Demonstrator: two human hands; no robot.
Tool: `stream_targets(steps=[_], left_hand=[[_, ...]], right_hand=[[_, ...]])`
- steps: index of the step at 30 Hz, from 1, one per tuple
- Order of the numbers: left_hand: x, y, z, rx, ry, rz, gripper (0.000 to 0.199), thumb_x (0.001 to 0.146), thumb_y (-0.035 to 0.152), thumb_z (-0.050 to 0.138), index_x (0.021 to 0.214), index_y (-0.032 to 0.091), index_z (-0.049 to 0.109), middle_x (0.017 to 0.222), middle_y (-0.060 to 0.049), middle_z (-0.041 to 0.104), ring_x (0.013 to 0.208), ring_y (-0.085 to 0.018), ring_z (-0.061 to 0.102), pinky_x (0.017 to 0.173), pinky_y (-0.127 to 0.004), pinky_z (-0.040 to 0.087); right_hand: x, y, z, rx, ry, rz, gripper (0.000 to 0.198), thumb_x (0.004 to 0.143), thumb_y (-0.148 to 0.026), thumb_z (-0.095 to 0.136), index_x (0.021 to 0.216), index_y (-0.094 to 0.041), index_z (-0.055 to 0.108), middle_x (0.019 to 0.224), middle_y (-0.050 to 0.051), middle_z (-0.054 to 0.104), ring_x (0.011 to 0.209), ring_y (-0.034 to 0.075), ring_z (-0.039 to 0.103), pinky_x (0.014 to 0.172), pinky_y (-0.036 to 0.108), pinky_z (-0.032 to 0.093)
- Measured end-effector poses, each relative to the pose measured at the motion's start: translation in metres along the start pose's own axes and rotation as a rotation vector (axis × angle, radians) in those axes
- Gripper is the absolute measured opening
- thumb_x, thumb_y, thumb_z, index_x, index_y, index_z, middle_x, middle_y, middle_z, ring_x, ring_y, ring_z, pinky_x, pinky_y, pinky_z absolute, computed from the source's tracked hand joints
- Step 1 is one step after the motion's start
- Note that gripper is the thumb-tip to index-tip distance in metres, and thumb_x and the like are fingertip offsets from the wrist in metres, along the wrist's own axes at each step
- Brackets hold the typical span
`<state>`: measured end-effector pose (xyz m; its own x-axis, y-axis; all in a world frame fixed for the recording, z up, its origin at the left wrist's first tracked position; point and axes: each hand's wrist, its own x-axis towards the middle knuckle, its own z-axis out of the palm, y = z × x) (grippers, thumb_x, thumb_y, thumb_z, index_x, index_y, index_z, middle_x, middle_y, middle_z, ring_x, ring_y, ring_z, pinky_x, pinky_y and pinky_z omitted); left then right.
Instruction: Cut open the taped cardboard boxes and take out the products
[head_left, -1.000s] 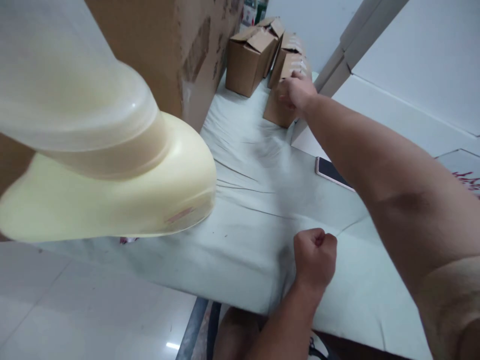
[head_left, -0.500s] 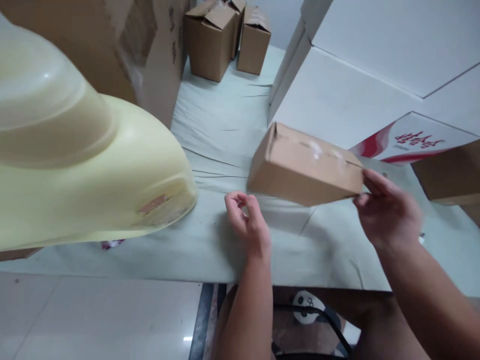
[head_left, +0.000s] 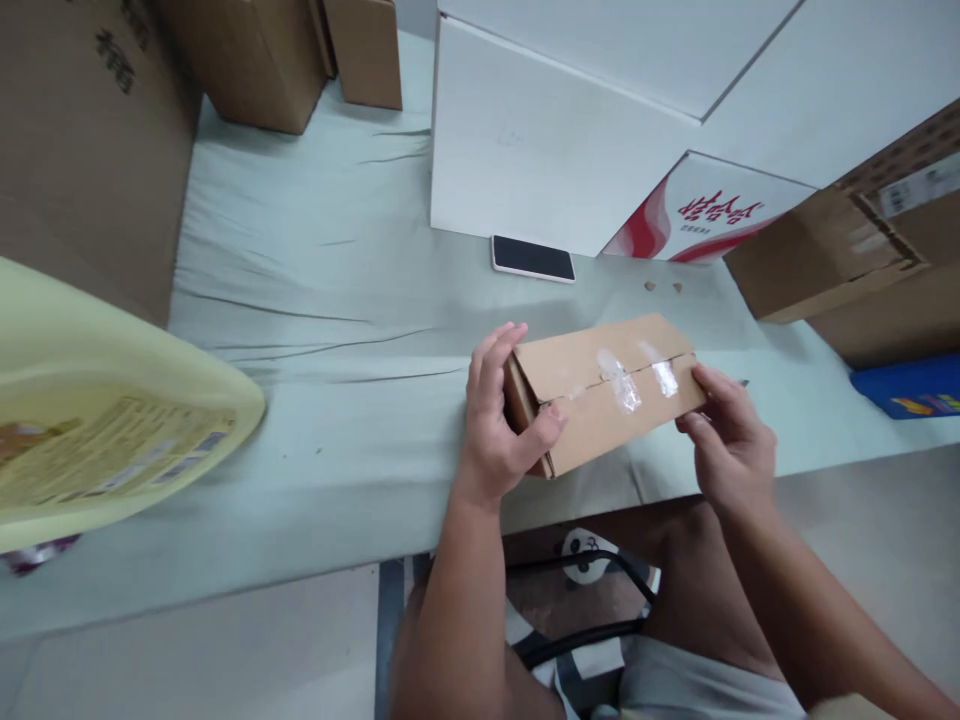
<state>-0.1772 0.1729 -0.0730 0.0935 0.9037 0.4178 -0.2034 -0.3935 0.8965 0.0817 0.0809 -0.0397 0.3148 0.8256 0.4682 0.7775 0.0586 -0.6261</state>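
A small brown cardboard box (head_left: 585,430) is held between my two hands over the front part of the cloth-covered table (head_left: 337,430). Two strips of clear, shiny tape cross the seam on its upper face. My left hand (head_left: 499,415) wraps round the left end, thumb on top and fingers on the far side. At the right end, my right hand (head_left: 731,435) pinches the edge between thumb and fingers. The box's underside is hidden.
A phone (head_left: 532,259) lies beyond the box, before a white carton (head_left: 517,130). A large yellow bottle (head_left: 150,400) stands at left. Brown cartons (head_left: 825,255) and a blue pack (head_left: 911,387) are at right; more boxes (head_left: 259,60) stand at the back left.
My left hand has moved from beside the box onto its left end. The box has turned and come nearer. The view has shifted right, bringing the phone into sight.
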Motion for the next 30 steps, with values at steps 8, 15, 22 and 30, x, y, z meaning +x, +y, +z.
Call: stream_targets(steps=[8,15,22,30], left_hand=[[0.004,-0.007,0.035,0.066,-0.035,0.083,0.058,0.083,0.052,0.068,0.136,0.032,0.053,0.141,-0.009,0.052,0.138,-0.032,0.047,0.115,-0.050,0.045],[0.009,-0.013,0.081,-0.084,0.047,-0.178,0.062,0.067,0.053,0.080,0.123,0.033,0.061,0.119,-0.003,0.057,0.099,-0.023,0.058,0.082,-0.034,0.052],[0.026,-0.016,0.123,-0.137,0.096,-0.132,0.052,0.058,0.051,0.079,0.106,0.032,0.069,0.105,-0.003,0.056,0.098,-0.025,0.052,0.082,-0.037,0.050],[0.022,-0.015,0.153,-0.224,0.105,-0.089,0.050,0.054,0.044,0.081,0.100,0.030,0.068,0.102,0.003,0.061,0.103,-0.023,0.052,0.097,-0.040,0.047]], right_hand=[[0.008,0.033,-0.005,-0.005,0.099,-0.200,0.046,0.092,-0.028,0.063,0.137,-0.030,0.069,0.139,0.012,0.061,0.115,0.026,0.066,0.077,0.037,0.060],[0.020,0.081,-0.025,0.070,0.165,-0.195,0.040,0.094,-0.034,0.057,0.132,-0.025,0.068,0.124,0.012,0.060,0.092,0.020,0.062,0.075,0.037,0.055],[0.022,0.160,-0.081,-0.174,-0.121,0.345,0.053,0.093,-0.041,0.050,0.141,-0.021,0.062,0.083,0.005,0.064,0.079,0.023,0.059,0.079,0.038,0.049],[0.039,0.167,-0.082,-0.318,-0.369,0.422,0.042,0.092,-0.053,0.058,0.117,-0.022,0.072,0.107,0.015,0.071,0.095,0.030,0.062,0.077,0.037,0.048]])
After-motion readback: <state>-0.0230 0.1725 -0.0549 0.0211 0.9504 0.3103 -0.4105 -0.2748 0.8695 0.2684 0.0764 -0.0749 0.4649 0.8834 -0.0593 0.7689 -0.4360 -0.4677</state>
